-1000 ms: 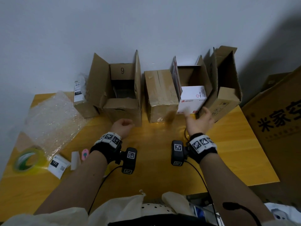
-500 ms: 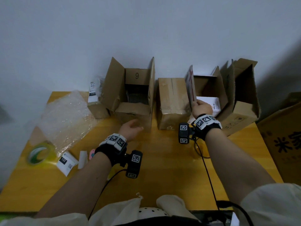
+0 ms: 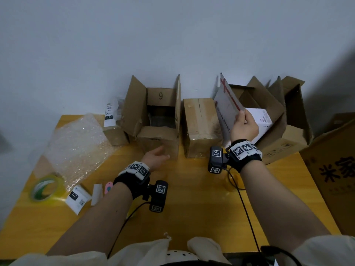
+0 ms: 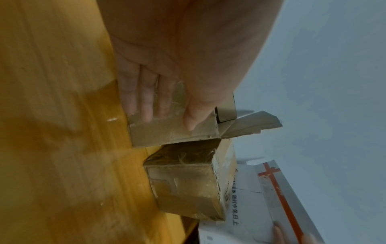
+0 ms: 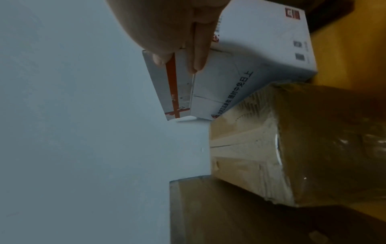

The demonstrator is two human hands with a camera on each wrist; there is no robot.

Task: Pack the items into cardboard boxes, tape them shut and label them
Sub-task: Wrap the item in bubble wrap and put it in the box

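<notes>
An open cardboard box marked 9 (image 3: 157,139) stands at the back of the wooden table (image 3: 192,198), with a taped-shut box (image 3: 199,127) to its right. My left hand (image 3: 163,155) reaches the open box's front wall (image 4: 173,132), fingers (image 4: 146,99) straight and flat against it, holding nothing. My right hand (image 3: 242,117) pinches the upper edge of a flat white mailer with a red stripe (image 3: 226,106), which leans between the taped box and another open box (image 3: 269,104). A white product box (image 3: 259,121) sits in that open box. The right wrist view shows thumb and fingers (image 5: 198,54) clamped on the mailer (image 5: 188,92).
Bubble wrap (image 3: 76,146), a green tape roll (image 3: 45,187), printed labels (image 3: 77,196) and a pink item (image 3: 108,187) lie at the left. A small labelled box (image 3: 113,129) stands behind them. A large carton (image 3: 334,169) stands off the table's right end.
My right hand rose from the white box's front to the mailer's edge, took hold and tilted it rightward. My left hand uncurled and moved forward to the open box.
</notes>
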